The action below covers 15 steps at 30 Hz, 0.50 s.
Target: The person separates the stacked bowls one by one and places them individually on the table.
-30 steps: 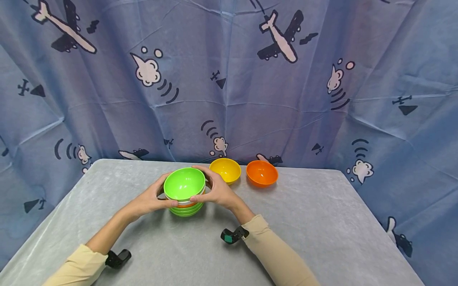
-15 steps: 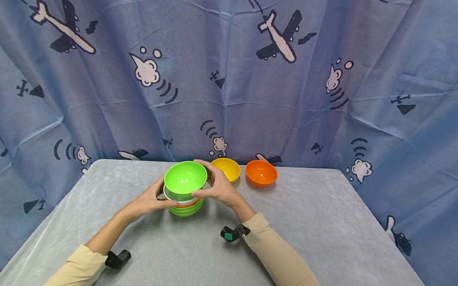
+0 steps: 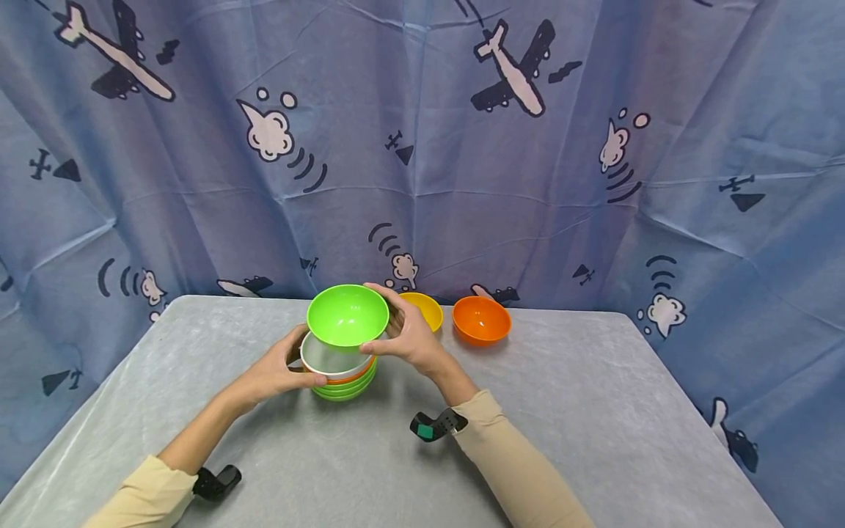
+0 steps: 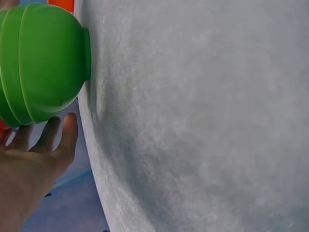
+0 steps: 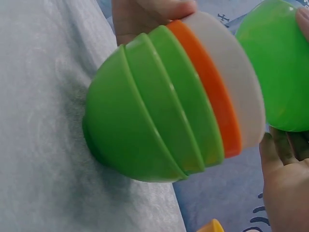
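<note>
From the head view, I saw the right hand (image 3: 412, 334) gripping an upper green bowl (image 3: 348, 315) by its right side, thumb near and fingers beyond, while the left hand (image 3: 277, 367) curled round the left side of a stack, its thumb at the near edge of the white bowl (image 3: 337, 358). The hands were apart, the raised bowl slightly tilted and above the white one. Under that, between the hands, came a thin orange band and the lower green bowls (image 3: 343, 391), standing on the grey table (image 3: 528, 440). Just beyond the right hand sat a yellow bowl (image 3: 429, 308), partly hidden, and to its right a separate orange bowl (image 3: 481, 321). From the left wrist, the left hand's fingers reached beside the green undersides; I couldn't tell how firmly they pressed. From the right wrist, a gap showed between the raised bowl in the right hand and the white bowl, with three green rims stacked below the orange. I judged the step in hand to be parting the top bowl from its stack; the next move called for a steady left hand and a right hand bearing its bowl clear of the white rim.
</note>
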### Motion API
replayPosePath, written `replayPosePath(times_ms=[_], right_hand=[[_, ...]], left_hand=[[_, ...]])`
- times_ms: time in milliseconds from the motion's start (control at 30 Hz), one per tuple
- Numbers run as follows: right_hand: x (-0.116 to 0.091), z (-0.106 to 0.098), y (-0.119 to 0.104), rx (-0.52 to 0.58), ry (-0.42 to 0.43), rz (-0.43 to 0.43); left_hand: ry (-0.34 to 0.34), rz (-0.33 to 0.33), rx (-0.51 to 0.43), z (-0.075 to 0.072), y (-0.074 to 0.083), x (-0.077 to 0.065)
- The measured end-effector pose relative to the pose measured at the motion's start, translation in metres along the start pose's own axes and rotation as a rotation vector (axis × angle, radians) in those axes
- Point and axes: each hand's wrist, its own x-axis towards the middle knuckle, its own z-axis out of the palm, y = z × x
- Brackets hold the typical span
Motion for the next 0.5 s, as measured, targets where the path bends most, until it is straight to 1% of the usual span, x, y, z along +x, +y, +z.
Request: replayPosePath(times_ms=[100,233,333,500], right_hand=[[-0.001,-0.002,-0.003,0.015,0.010,-0.009],[-0.002,-0.007,-0.007,0.015,0.016,-0.015],[-0.004,-0.012,-0.010,0.018,0.019,-0.028],[-0.008,-0.020,-0.017,-0.016,0.040,-0.027]], left_hand=[[0.018,0.006,0.015,0.001,0.001,0.000],[0.024,0.010,0.018,0.001,0.003,0.000],[0.019,0.020,0.006,0.001,0.003,0.000],[0.005,0.030,-0.013,0.000,0.003,0.001]])
